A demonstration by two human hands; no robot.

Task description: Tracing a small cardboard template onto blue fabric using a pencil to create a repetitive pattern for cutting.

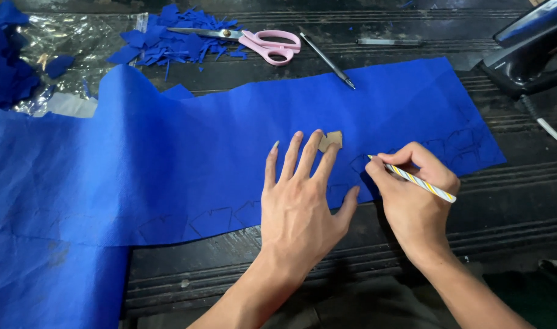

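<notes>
a long sheet of bright blue felt lies across the dark slatted desk, faint pencilled outlines running along its near edge. behind it, blue felt scraps lie heaped beside pink-handled scissors and a slim dark pen. the left hand rests flat and released on the felt, fingertips touching a small tan cardboard template. just beside it, the right hand is grasping a striped yellow-and-white pencil, tip on the felt.
</notes>
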